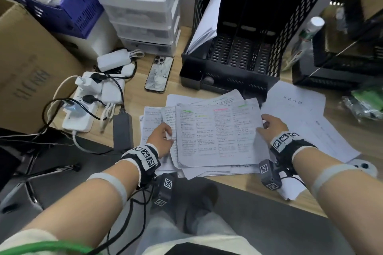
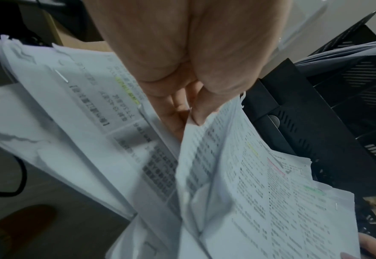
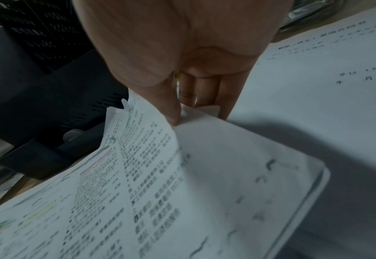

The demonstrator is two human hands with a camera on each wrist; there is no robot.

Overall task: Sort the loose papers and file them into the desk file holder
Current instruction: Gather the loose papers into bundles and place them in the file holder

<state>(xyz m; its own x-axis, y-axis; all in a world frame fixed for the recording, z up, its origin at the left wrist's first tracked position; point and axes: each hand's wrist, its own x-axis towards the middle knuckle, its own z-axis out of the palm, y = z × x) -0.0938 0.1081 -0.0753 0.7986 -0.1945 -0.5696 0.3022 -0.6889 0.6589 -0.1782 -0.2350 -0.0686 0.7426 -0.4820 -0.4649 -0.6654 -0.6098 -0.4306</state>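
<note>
A stack of printed sheets with green, yellow and pink highlights (image 1: 215, 132) lies across a messy pile of loose papers (image 1: 153, 118) on the wooden desk. My left hand (image 1: 163, 136) pinches the stack's left edge (image 2: 193, 122), thumb on top. My right hand (image 1: 269, 124) pinches its right edge (image 3: 182, 119), fingers curled under. The black mesh file holder (image 1: 244, 47) stands behind the papers, and white sheets (image 1: 207, 20) lean in its leftmost slot.
More white sheets (image 1: 306, 118) lie spread at the right. A phone (image 1: 159, 73), a power strip with chargers (image 1: 87, 99) and a cardboard box (image 1: 31, 64) are at the left. White drawers (image 1: 143, 12) stand behind. A bottle (image 1: 308, 33) stands at the right.
</note>
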